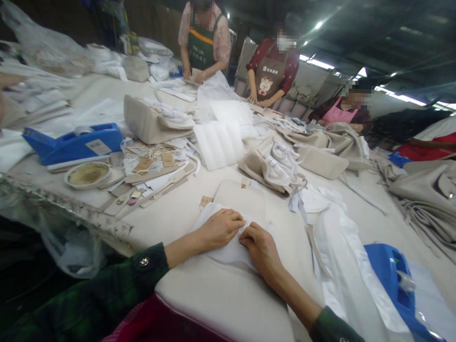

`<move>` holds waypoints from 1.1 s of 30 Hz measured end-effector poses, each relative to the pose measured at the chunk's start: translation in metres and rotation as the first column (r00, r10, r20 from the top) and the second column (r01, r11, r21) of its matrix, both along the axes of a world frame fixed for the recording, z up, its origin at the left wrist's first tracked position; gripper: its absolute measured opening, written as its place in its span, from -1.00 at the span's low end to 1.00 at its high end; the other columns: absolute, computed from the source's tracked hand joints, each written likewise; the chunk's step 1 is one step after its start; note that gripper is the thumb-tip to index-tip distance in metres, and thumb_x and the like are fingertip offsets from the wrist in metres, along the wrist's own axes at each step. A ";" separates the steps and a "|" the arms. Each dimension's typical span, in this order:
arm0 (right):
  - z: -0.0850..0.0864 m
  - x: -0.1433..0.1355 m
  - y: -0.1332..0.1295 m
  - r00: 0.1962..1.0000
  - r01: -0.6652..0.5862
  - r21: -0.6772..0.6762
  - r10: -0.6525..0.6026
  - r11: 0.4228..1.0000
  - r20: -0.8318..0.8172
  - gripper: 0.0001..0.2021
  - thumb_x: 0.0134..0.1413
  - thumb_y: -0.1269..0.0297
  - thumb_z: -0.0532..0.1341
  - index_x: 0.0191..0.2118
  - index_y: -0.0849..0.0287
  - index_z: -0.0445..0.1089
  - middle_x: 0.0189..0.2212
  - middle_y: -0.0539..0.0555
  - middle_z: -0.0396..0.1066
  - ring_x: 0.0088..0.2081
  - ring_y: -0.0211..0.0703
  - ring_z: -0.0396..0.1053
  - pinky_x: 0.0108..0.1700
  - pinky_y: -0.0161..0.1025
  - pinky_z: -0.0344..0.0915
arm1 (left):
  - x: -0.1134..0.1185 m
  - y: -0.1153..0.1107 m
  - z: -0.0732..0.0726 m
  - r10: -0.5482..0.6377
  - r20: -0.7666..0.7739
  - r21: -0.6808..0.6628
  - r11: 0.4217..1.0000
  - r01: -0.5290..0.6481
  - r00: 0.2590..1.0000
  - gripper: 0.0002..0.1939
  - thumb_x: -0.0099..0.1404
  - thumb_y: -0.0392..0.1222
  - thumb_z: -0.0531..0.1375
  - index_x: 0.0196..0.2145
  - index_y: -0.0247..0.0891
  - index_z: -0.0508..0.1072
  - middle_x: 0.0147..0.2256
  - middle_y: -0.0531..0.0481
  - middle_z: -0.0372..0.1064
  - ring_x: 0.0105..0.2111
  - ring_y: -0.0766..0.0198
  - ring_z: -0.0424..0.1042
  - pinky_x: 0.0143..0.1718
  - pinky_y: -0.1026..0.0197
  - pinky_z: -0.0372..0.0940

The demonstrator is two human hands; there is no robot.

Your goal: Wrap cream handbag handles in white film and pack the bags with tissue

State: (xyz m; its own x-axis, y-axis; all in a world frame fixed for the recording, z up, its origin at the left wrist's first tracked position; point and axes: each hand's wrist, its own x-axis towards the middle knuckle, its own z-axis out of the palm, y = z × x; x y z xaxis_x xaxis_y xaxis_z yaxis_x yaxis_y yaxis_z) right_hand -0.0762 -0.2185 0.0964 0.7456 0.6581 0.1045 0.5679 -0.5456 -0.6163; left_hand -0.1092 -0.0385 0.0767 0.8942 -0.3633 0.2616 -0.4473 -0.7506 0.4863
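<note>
Grip on the right hand (262,247) is narrow: fingers curled, tips pinched down on the white sheet (224,253). Left hand (221,229): fingers together over the same sheet, tips near the right's; I can't tell if they pinch it or just press.

By size, clock centred on the hands:

Table (153,225): runs from 9 round through 12 to 3.

Person in green apron (201,46) at 12, across the table; person in brown apron (270,74) at 1.

Beige panel (226,302) at 6, lying near side of the sheet.

White wrap (335,254) at 3, stretched out lengthwise.

Foam (219,145) at 12, past the flap. Upright bag (143,122) at 11, open bag (253,164) at 1.

Left dispenser (78,142) at 10, right dispenser (391,281) at 4, both blue.

Sheet sits under both hands, partly over a beige flap (236,197) at 12. I can't tell whether flap and panel are one piece.

Dish (87,175) at 10, just nearer than the left dispenser.

Brown tag (206,202) at 11, by the sheet's far edge.

Gold clasp (243,186) at 12, on the flap.
</note>
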 end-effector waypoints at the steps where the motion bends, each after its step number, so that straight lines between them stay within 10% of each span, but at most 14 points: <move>1: -0.001 0.000 0.000 1.000 -0.002 -0.037 0.002 0.999 0.024 -0.78 -0.01 0.61 0.10 -0.51 0.17 0.34 -0.43 -0.02 0.32 -0.38 -0.26 0.30 -0.30 -0.34 0.18 | 0.000 0.000 0.000 -0.002 0.000 0.003 1.000 0.002 1.000 -0.68 0.39 -0.33 0.03 0.05 -0.21 0.40 0.00 -0.07 0.39 0.05 0.15 0.30 0.14 0.05 0.16; 14: -0.006 -0.008 0.002 0.978 -0.045 -0.247 0.093 0.968 0.187 -0.77 0.07 0.63 0.01 -0.39 0.14 0.23 -0.34 0.08 0.29 -0.29 -0.12 0.23 -0.32 -0.28 0.17 | -0.001 0.000 0.001 0.003 0.011 -0.013 1.000 -0.003 1.000 -0.69 0.38 -0.36 0.05 0.03 -0.22 0.41 -0.01 -0.06 0.40 0.05 0.17 0.31 0.14 0.08 0.16; 23: 0.007 0.001 -0.010 0.995 -0.052 0.140 0.062 0.989 -0.073 -0.83 0.05 0.52 0.15 -0.37 0.15 0.47 -0.37 0.02 0.37 -0.31 -0.19 0.36 -0.21 -0.27 0.28 | 0.000 0.000 0.000 0.013 -0.001 -0.010 1.000 -0.013 1.000 -0.69 0.37 -0.35 0.05 0.02 -0.21 0.42 0.00 -0.06 0.40 0.04 0.14 0.31 0.13 0.07 0.17; 33: 0.006 0.003 -0.001 0.997 -0.004 0.039 0.007 0.999 -0.073 -0.79 -0.06 0.62 0.17 -0.52 0.18 0.43 -0.46 -0.02 0.36 -0.38 -0.24 0.34 -0.28 -0.31 0.23 | 0.000 -0.002 0.002 0.012 -0.007 0.008 1.000 -0.012 1.000 -0.69 0.34 -0.38 0.06 0.00 -0.22 0.43 -0.02 -0.06 0.40 0.04 0.14 0.31 0.13 0.07 0.17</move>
State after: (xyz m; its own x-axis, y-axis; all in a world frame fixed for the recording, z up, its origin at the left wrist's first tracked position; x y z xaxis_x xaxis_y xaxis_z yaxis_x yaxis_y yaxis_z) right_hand -0.0728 -0.2191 0.1023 0.7487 0.6587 0.0749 0.5233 -0.5178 -0.6768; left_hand -0.1093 -0.0405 0.0783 0.9003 -0.3545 0.2525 -0.4348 -0.7597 0.4835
